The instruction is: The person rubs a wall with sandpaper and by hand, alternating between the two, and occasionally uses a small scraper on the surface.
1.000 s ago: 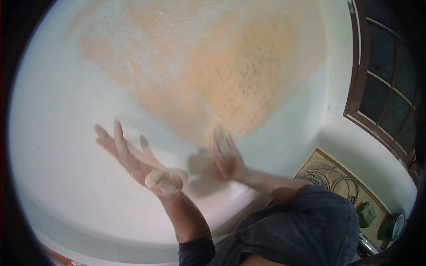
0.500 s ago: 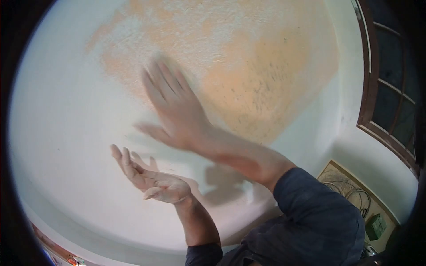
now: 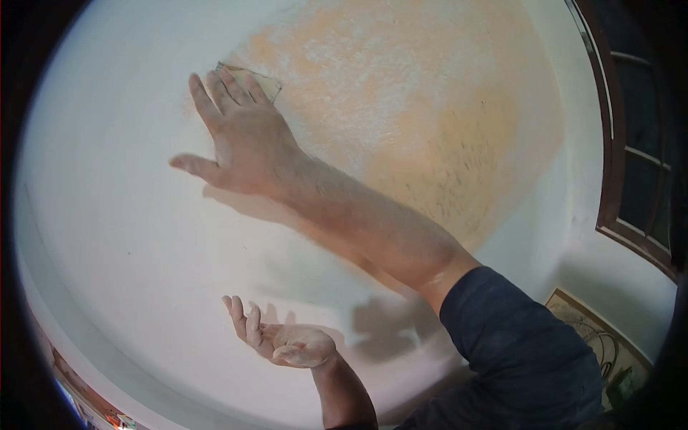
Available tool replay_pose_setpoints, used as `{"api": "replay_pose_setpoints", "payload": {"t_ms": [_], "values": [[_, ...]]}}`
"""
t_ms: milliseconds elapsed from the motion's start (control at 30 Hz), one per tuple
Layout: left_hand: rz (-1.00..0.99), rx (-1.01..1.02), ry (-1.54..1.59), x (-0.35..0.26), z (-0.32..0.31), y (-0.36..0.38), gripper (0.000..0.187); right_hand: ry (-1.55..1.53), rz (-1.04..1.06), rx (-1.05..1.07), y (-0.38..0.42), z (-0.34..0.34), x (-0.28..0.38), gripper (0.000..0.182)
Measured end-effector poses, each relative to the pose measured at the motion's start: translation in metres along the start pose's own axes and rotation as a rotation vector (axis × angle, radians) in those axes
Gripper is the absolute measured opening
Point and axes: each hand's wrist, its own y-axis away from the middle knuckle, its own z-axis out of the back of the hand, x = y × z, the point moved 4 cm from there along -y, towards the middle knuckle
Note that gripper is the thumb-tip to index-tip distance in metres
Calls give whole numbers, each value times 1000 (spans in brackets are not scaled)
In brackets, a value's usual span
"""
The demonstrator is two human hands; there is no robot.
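My right hand lies back-up against the white wall, its thumb stretched to the left. Under its fingers is a small pale sheet with a dark edge, like sandpaper, held flat to the wall at the left border of the peach-coloured patch. Lower down, my left hand is palm up with its fingers loosely curled and apart. It looks dusted with white powder and holds nothing.
A dark-framed window is at the right. Below it, a ledge or box holds coiled cable and a green object. Small colourful items show at the bottom left. Shadows of the arms fall on the wall.
My right hand has moved left and slightly up, and the sheet beneath its fingers now shows. My left hand sits lower and further right. The view has shifted a little.
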Motion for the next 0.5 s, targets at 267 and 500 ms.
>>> {"api": "replay_pose_setpoints", "payload": {"t_ms": [267,500], "values": [[280,27,95,8,19,42,67,-122,-311,456,249,73,54,103],[-53,434,140,-20,-6,-2,95,-109,17,123,74,38,36,90]]}}
